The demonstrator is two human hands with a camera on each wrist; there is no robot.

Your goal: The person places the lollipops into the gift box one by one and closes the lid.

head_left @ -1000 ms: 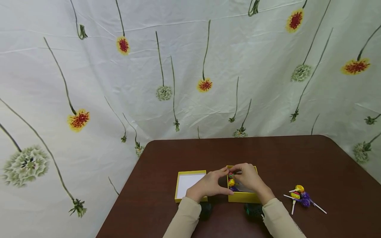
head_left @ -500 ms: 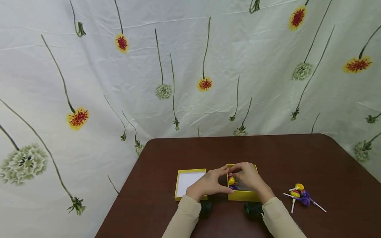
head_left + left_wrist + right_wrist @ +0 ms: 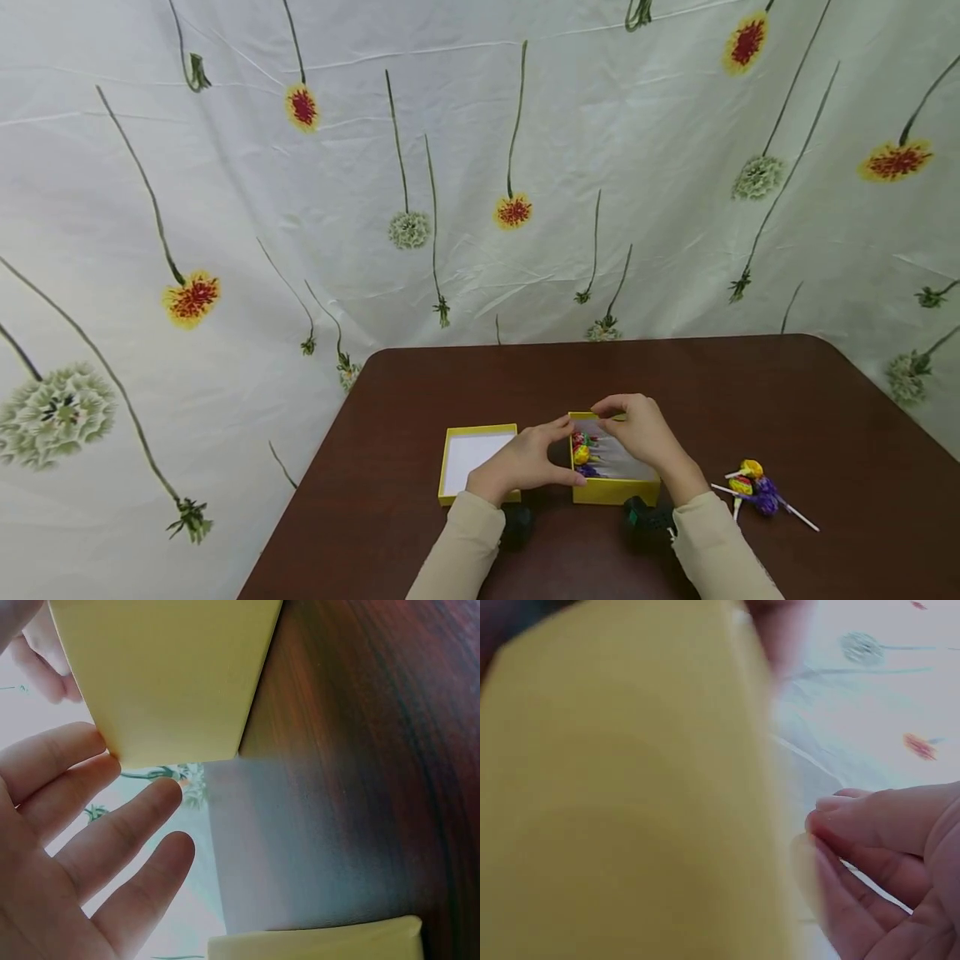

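Observation:
A yellow box (image 3: 615, 492) stands uncovered in the head view, with several wrapped lollipops (image 3: 582, 455) in red, yellow and purple along its left end. My left hand (image 3: 521, 460) spans that end, thumb at the near corner and forefinger at the far one. In the left wrist view the left hand (image 3: 82, 832) has spread fingers, two tips touching the box (image 3: 169, 682). Over the box's far part is my right hand (image 3: 643, 432), fingers bent loosely. The right wrist view shows the right hand (image 3: 892, 862) beside the box (image 3: 630, 795), thumb near the fingertips, no held thing visible.
A yellow-rimmed lid (image 3: 480, 431) with a white inside lies left of the box. Several loose lollipops (image 3: 763, 493) lie on the brown table (image 3: 420, 383) to the right. A flowered cloth (image 3: 465, 183) hangs behind the table.
My right hand has moved right and away from the lollipops at the box's left end, uncovering them and more of the inside. My left hand has stayed at the box.

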